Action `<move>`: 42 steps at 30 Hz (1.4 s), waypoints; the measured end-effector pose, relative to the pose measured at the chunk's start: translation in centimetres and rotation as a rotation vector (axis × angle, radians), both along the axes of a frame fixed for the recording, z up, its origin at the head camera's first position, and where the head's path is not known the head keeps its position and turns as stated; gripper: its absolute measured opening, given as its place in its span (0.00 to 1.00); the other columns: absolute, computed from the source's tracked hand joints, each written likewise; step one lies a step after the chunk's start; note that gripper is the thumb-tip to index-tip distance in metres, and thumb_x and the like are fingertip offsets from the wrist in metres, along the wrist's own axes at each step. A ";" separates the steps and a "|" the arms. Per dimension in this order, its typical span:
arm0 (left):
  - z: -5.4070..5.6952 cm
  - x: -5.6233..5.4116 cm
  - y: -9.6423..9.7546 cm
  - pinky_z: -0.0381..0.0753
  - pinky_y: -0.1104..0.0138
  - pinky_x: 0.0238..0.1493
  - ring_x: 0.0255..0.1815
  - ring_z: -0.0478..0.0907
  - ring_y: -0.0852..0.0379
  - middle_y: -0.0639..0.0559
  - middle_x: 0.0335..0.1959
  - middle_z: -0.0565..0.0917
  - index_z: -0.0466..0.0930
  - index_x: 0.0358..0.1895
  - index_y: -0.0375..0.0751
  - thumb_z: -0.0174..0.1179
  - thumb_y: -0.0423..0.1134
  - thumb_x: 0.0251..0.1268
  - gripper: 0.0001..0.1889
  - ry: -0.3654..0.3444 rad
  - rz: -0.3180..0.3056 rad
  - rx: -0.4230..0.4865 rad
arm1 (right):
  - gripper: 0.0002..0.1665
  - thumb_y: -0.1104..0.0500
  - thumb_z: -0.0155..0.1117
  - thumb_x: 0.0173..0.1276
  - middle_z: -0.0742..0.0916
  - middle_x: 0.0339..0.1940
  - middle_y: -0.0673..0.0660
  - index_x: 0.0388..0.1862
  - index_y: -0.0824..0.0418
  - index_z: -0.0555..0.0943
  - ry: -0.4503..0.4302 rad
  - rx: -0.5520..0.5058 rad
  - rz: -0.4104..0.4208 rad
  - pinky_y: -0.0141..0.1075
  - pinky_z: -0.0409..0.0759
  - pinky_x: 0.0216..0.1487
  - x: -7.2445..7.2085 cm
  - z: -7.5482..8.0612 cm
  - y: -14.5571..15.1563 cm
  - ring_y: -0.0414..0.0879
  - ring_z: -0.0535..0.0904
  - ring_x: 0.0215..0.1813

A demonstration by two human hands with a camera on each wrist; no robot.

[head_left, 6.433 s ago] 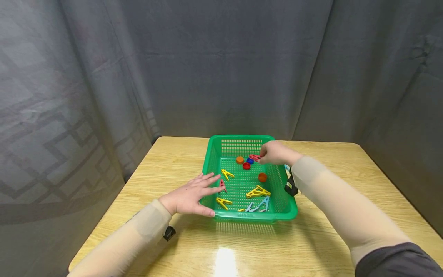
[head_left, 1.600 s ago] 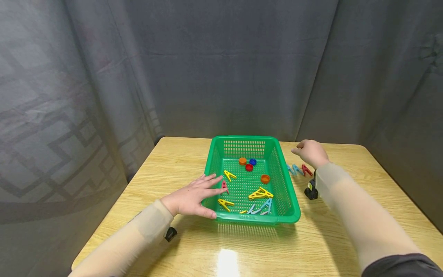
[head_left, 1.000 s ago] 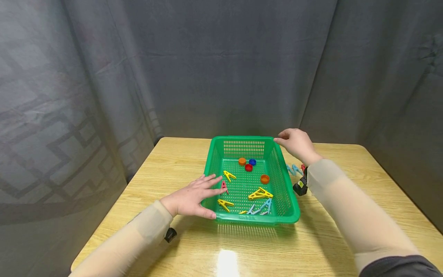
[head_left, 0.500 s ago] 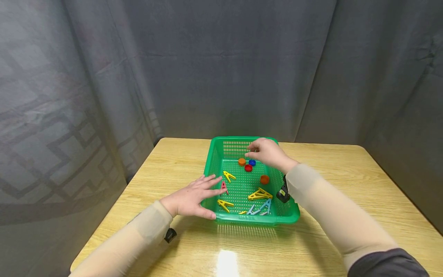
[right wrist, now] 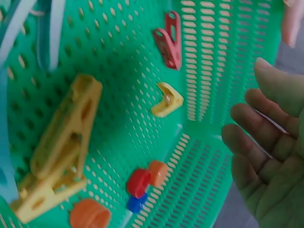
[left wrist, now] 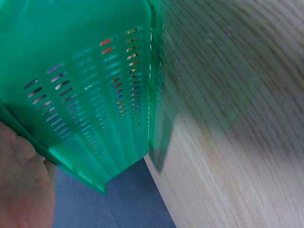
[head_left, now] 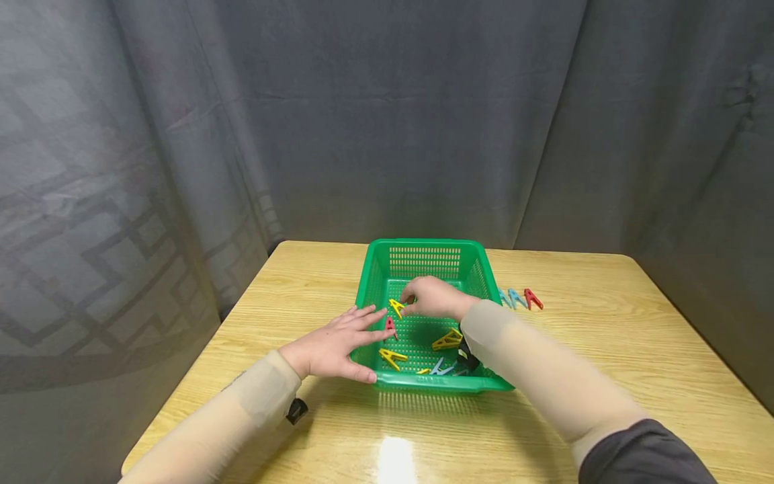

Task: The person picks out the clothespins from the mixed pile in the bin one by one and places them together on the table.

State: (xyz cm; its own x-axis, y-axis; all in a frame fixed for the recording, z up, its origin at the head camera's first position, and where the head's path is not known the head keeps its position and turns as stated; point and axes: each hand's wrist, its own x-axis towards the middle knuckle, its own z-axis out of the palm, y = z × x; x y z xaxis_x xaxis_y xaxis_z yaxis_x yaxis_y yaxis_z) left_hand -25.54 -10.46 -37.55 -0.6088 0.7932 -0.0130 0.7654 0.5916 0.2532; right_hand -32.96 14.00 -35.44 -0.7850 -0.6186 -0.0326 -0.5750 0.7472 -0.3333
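Note:
My left hand (head_left: 338, 343) rests with spread fingers on the near-left rim of a green plastic basket (head_left: 432, 382). Inside the basket reaches my right hand (head_left: 437, 299), fingertips beside a yellow clothespin (head_left: 396, 307). In the right wrist view its fingers are loosely bent with nothing between them. A red clothespin (head_left: 390, 328) and another yellow clothespin (head_left: 393, 358) lie by the left wall. Further yellow clothespins (head_left: 446, 340) and a light blue clothespin (head_left: 441, 368) lie near the front. The right hand hides the bottle caps in the head view.
The right wrist view shows a red cap (right wrist: 138, 183), an orange cap (right wrist: 158, 173), a blue cap (right wrist: 137, 203) and another orange cap (right wrist: 90, 213) in the basket. Right of it, light blue clothespins (head_left: 517, 298) and a red clothespin (head_left: 533, 299) lie on the wooden table (head_left: 592, 302).
The red clothespin my right hand held earlier now lies on the table right of the basket. Since then that hand has moved left and down into the basket. My left hand stays put.

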 end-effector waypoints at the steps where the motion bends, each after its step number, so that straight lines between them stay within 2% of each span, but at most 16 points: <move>1: 0.0 0.0 0.0 0.38 0.51 0.74 0.78 0.36 0.51 0.53 0.79 0.46 0.57 0.75 0.60 0.54 0.69 0.59 0.42 0.000 0.002 -0.001 | 0.16 0.53 0.68 0.64 0.86 0.42 0.51 0.46 0.60 0.85 -0.008 0.012 0.022 0.40 0.79 0.48 0.0 -0.3 -0.2 0.44 0.80 0.44; 5: -0.1 0.0 0.0 0.39 0.50 0.74 0.78 0.36 0.51 0.53 0.79 0.46 0.56 0.75 0.60 0.53 0.70 0.58 0.42 -0.012 0.010 0.010 | 0.19 0.51 0.68 0.64 0.84 0.46 0.51 0.50 0.60 0.84 -0.081 0.085 0.100 0.40 0.77 0.52 0.4 -1.1 -1.0 0.45 0.79 0.49; 11: -0.2 0.0 -0.1 0.39 0.50 0.74 0.78 0.35 0.53 0.54 0.79 0.45 0.56 0.75 0.60 0.52 0.72 0.58 0.43 -0.033 0.024 0.007 | 0.31 0.46 0.65 0.66 0.72 0.68 0.54 0.66 0.54 0.74 -0.182 0.255 0.209 0.47 0.67 0.66 1.2 -1.9 -1.7 0.50 0.67 0.68; 16: -0.1 0.0 0.0 0.39 0.50 0.74 0.78 0.35 0.51 0.53 0.79 0.45 0.55 0.75 0.61 0.52 0.72 0.58 0.43 -0.030 0.027 0.005 | 0.36 0.41 0.62 0.67 0.64 0.74 0.51 0.70 0.51 0.69 -0.220 0.372 0.218 0.50 0.62 0.69 1.5 -2.3 -2.0 0.50 0.60 0.73; 20: -0.1 0.0 0.0 0.39 0.50 0.74 0.78 0.35 0.52 0.53 0.79 0.45 0.56 0.75 0.60 0.52 0.71 0.58 0.43 -0.029 0.025 0.006 | 0.31 0.41 0.60 0.67 0.61 0.77 0.49 0.68 0.46 0.73 -0.236 0.427 0.222 0.54 0.59 0.70 1.6 -2.6 -2.0 0.51 0.56 0.75; 22: -0.1 0.1 0.0 0.39 0.51 0.74 0.78 0.35 0.54 0.55 0.79 0.44 0.56 0.75 0.60 0.53 0.71 0.58 0.42 -0.028 0.024 0.006 | 0.27 0.42 0.61 0.67 0.61 0.76 0.49 0.64 0.46 0.77 -0.236 0.432 0.221 0.54 0.59 0.70 1.6 -2.6 -1.9 0.51 0.55 0.75; 25: -0.1 0.1 0.0 0.39 0.51 0.74 0.78 0.35 0.54 0.57 0.79 0.44 0.57 0.75 0.60 0.53 0.70 0.58 0.42 -0.024 0.021 0.013 | 0.19 0.44 0.64 0.66 0.67 0.73 0.51 0.53 0.49 0.84 -0.217 0.394 0.217 0.51 0.62 0.69 1.4 -2.4 -1.9 0.51 0.61 0.73; 27: -0.1 0.0 0.1 0.39 0.52 0.74 0.78 0.36 0.54 0.58 0.79 0.43 0.58 0.75 0.60 0.54 0.70 0.58 0.42 -0.019 0.020 0.018 | 0.14 0.47 0.65 0.66 0.74 0.67 0.52 0.45 0.51 0.86 -0.194 0.351 0.219 0.46 0.66 0.67 1.3 -2.3 -1.9 0.50 0.68 0.68; 29: -0.1 0.1 0.1 0.39 0.52 0.74 0.78 0.36 0.54 0.59 0.78 0.43 0.58 0.75 0.60 0.54 0.70 0.58 0.42 -0.017 0.021 0.017 | 0.12 0.48 0.66 0.65 0.78 0.60 0.51 0.43 0.52 0.86 -0.177 0.310 0.223 0.42 0.70 0.64 1.2 -2.3 -1.8 0.47 0.73 0.62; 31: -0.1 0.0 0.1 0.39 0.52 0.74 0.78 0.36 0.54 0.59 0.78 0.43 0.58 0.74 0.60 0.54 0.70 0.58 0.42 -0.015 0.021 0.014 | 0.15 0.48 0.66 0.65 0.78 0.57 0.51 0.47 0.52 0.84 -0.175 0.292 0.223 0.42 0.72 0.61 1.2 -2.4 -1.8 0.46 0.74 0.57; 34: -0.1 0.0 0.1 0.39 0.51 0.74 0.78 0.35 0.53 0.59 0.78 0.43 0.57 0.75 0.61 0.53 0.70 0.58 0.42 -0.016 0.020 0.008 | 0.25 0.44 0.65 0.65 0.73 0.63 0.52 0.59 0.50 0.79 -0.213 0.322 0.200 0.45 0.72 0.61 1.4 -2.5 -1.7 0.47 0.72 0.60; 37: -0.1 0.0 0.1 0.39 0.51 0.74 0.78 0.35 0.52 0.59 0.78 0.42 0.57 0.75 0.61 0.53 0.71 0.58 0.42 -0.018 0.022 0.007 | 0.31 0.42 0.64 0.65 0.66 0.71 0.52 0.67 0.46 0.73 -0.247 0.371 0.186 0.51 0.69 0.64 1.6 -2.6 -1.7 0.49 0.69 0.65; 39: -0.1 0.1 0.1 0.39 0.50 0.74 0.78 0.35 0.52 0.59 0.78 0.42 0.57 0.75 0.61 0.53 0.70 0.58 0.42 -0.021 0.024 0.009 | 0.29 0.43 0.63 0.67 0.65 0.72 0.52 0.65 0.46 0.75 -0.253 0.384 0.196 0.51 0.69 0.64 1.6 -2.6 -1.7 0.49 0.69 0.65; 42: 0.0 0.1 0.1 0.39 0.51 0.74 0.78 0.35 0.53 0.59 0.78 0.43 0.58 0.74 0.61 0.54 0.70 0.58 0.42 -0.025 0.027 0.012 | 0.21 0.46 0.62 0.68 0.68 0.71 0.52 0.57 0.48 0.81 -0.245 0.372 0.216 0.49 0.69 0.64 1.6 -2.5 -1.6 0.48 0.70 0.65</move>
State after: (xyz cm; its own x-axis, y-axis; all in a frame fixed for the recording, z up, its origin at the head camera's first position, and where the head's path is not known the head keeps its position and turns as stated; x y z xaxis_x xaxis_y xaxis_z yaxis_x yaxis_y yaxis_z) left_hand -25.42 -10.32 -37.57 -0.6296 0.7767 -0.0190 0.7427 0.6088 0.2787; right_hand -31.41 12.42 -37.98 -0.5814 -0.6776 -0.4503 -0.6680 0.7135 -0.2113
